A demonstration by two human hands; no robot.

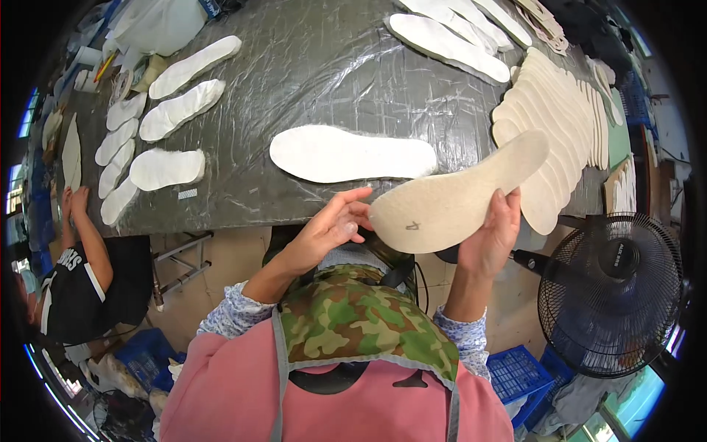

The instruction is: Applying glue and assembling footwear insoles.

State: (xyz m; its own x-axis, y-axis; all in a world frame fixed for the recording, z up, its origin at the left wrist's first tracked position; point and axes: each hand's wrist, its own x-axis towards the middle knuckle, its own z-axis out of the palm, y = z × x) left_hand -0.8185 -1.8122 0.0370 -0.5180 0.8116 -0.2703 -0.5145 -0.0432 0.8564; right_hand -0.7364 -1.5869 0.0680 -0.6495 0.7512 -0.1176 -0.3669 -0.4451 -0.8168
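Observation:
My right hand [492, 234] pinches a beige insole [449, 210] at its side, thumb on top, holding it tilted above the table's near edge. A small dark mark shows on its broad end. Close to that end is my left hand [336, 225], fingers loosely bent and apart; whether its fingertips touch the insole's edge I cannot tell. Just beyond, a white insole [350, 153] lies flat on the table [294, 88], its right end close behind the held one. To the right, a fanned stack of beige insoles [541, 110] reaches the table's edge.
White insoles [173, 169] lie in rows at the left, and more white insoles [449, 48] at the far right. A black fan [611, 295] stands right of me, beside blue crates [518, 373]. At the far left, another person [81, 280] works at the table.

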